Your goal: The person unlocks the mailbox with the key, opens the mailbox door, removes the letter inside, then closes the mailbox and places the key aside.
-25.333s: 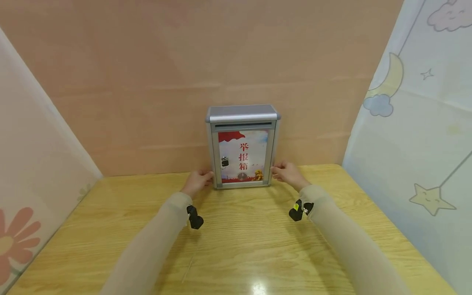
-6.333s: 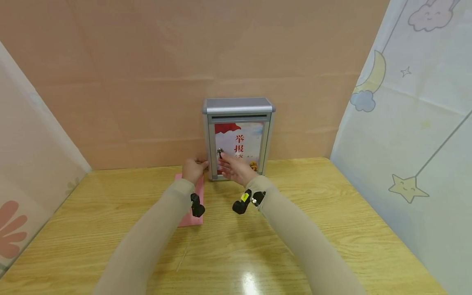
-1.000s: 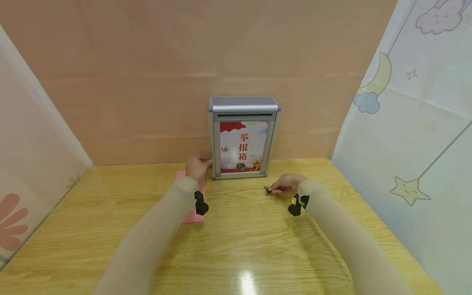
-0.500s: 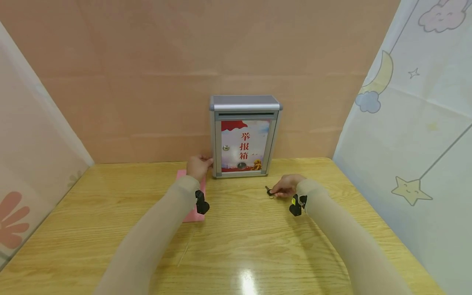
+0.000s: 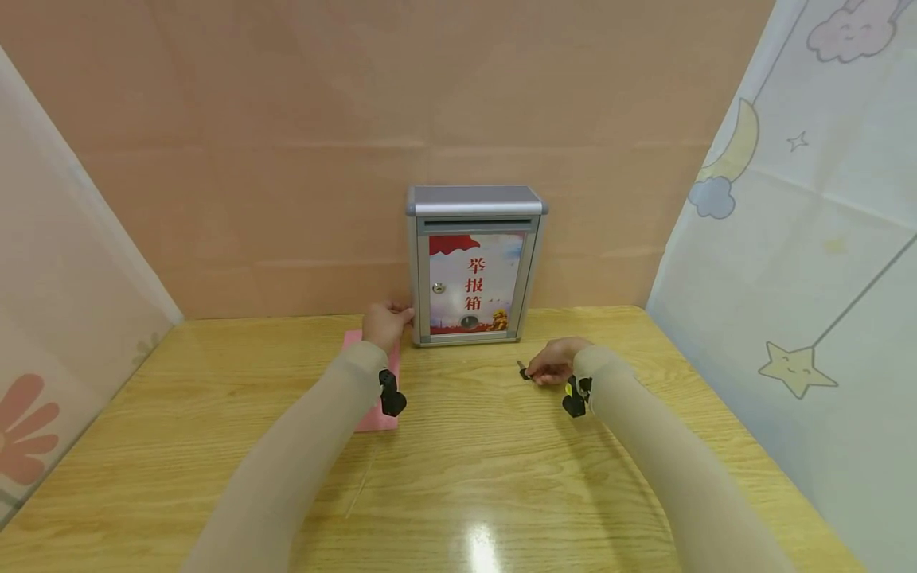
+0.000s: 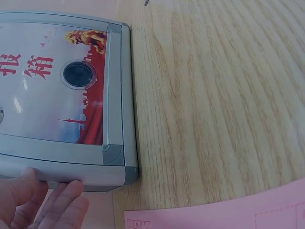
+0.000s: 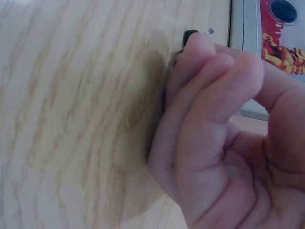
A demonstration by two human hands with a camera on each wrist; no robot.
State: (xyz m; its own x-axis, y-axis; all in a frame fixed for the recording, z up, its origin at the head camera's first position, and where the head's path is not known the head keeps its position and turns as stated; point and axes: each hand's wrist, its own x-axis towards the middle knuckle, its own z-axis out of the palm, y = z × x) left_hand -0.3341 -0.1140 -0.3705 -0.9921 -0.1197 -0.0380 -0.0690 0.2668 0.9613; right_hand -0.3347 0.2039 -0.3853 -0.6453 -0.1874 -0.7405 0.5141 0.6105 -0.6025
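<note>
The key (image 5: pixel 522 371), no longer in the box's (image 5: pixel 474 270) lock, is being pinched low over the table (image 5: pixel 458 477) by the right hand (image 5: pixel 553 362). The box's left side is being touched by the left hand's (image 5: pixel 385 325) straight fingers, beside a pink envelope (image 5: pixel 374 414).

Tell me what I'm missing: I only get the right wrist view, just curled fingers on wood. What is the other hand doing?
Observer: The left hand touches the left side of a grey letter box standing upright by the wall.
Operator: Anything lying near it?
Observer: A pink envelope lies flat on the table, partly under the left forearm.
Operator: Where is my hand from there?
Observer: The right hand is low on the table, in front of the box's right corner and apart from it, pinching a small dark key.
</note>
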